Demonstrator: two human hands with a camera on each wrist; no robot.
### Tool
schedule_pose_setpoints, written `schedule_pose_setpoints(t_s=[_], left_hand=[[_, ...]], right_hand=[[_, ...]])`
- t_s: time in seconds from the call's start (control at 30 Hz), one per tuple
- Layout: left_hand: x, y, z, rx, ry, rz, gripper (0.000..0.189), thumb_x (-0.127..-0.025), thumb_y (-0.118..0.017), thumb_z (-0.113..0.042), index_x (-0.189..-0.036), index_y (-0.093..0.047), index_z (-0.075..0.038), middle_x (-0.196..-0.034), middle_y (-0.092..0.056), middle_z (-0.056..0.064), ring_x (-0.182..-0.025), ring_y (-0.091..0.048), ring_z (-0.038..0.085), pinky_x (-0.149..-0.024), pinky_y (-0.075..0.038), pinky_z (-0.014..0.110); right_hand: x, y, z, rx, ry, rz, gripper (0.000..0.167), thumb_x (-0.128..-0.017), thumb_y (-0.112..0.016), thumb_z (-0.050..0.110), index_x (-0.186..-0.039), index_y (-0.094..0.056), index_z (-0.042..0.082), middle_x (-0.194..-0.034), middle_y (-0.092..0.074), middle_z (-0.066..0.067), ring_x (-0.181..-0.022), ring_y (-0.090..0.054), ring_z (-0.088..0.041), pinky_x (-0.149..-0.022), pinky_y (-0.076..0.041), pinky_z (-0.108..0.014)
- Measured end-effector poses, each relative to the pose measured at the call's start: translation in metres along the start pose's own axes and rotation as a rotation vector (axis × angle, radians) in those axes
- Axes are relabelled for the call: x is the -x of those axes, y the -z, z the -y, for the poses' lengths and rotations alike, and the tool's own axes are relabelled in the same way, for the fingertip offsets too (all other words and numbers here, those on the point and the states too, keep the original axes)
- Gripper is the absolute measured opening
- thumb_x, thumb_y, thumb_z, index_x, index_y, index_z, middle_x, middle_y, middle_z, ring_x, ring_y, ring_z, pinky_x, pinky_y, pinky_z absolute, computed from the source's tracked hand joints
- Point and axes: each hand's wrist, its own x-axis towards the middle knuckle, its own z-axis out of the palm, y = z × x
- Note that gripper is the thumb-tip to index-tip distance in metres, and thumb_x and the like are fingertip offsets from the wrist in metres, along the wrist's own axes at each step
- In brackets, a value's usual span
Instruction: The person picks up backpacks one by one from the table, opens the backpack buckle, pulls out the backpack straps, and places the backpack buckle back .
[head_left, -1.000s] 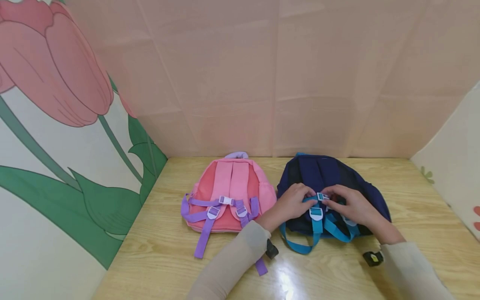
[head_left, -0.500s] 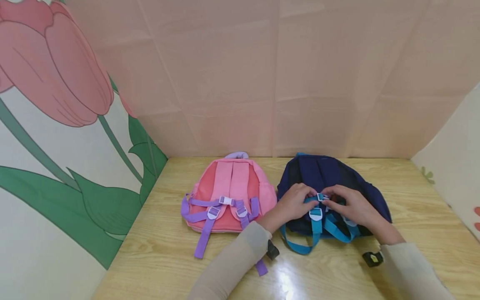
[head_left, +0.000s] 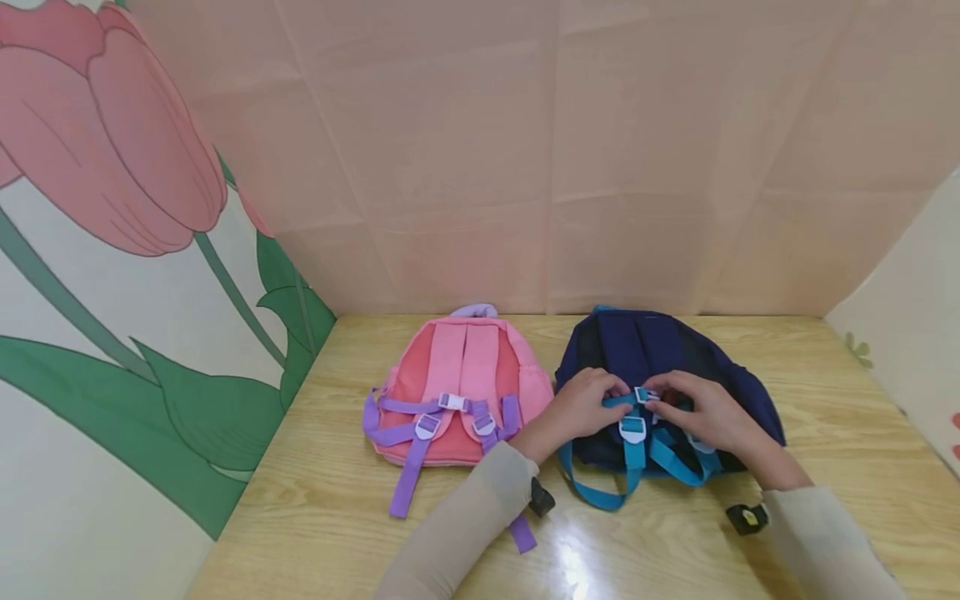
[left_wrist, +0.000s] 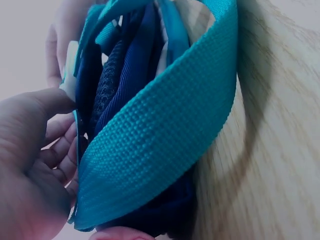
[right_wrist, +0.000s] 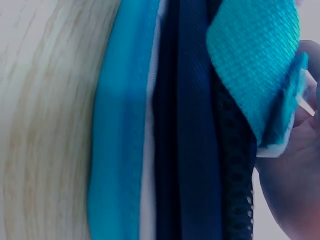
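A navy backpack lies with its shoulder-strap side up, bearing teal webbing straps. Over its lower part, my left hand pinches the teal chest strap just left of a small white buckle. From the other side, my right hand pinches the buckle's right part between thumb and fingers, which partly cover it. Whether the buckle halves are joined I cannot tell. Below sits a white strap adjuster. In the left wrist view, a wide teal strap loop hangs in front of the left hand.
Left of the navy bag lies a pink backpack with purple straps and a white chest buckle. Both rest on a wooden table. A pinkish wall covering rises behind, and a tulip mural stands at the left.
Both hands keep their places at the buckle, with only tiny shifts of the fingers. The whole view has tilted very slightly; the bags have not moved.
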Motion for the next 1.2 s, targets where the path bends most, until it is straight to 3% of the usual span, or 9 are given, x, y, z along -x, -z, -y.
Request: schedule_pose_setpoints(t_s=[0.37, 0.77, 1.2], left_hand=[[-0.0034, 0.0, -0.008, -0.014, 0.003, -0.011, 0.024, -0.098, -0.068, -0.034, -0.116, -0.072, -0.019, -0.103, -0.064, -0.011, -0.097, -0.052, 0.002, -0.081, -0.036, 0.006], [0.0025, 0.0066, -0.0009, -0.07, 0.012, 0.029, 0.021, -0.095, -0.071, -0.036, -0.112, -0.074, -0.023, -0.099, -0.061, -0.013, -0.095, -0.051, 0.002, -0.079, -0.037, 0.009], [-0.0023, 0.0023, -0.006, -0.062, -0.026, -0.003, 0.021, -0.098, -0.068, -0.034, -0.114, -0.073, -0.021, -0.102, -0.062, -0.011, -0.098, -0.052, 0.003, -0.082, -0.035, 0.006]], right_hand=[[-0.0005, 0.0008, -0.0025, -0.02, 0.028, -0.002, 0.024, -0.089, -0.077, 0.007, -0.111, -0.07, 0.014, -0.094, -0.066, 0.01, -0.08, -0.056, -0.002, -0.069, -0.052, -0.024], [0.0018, 0.0, -0.0013, -0.022, 0.004, -0.009, 0.023, -0.089, -0.078, 0.01, -0.11, -0.071, 0.016, -0.093, -0.066, 0.011, -0.079, -0.056, -0.002, -0.069, -0.05, -0.023], [0.0029, 0.0014, -0.0034, -0.023, 0.013, 0.0, 0.024, -0.089, -0.078, 0.008, -0.111, -0.07, 0.016, -0.095, -0.067, 0.01, -0.08, -0.057, -0.001, -0.068, -0.051, -0.024]])
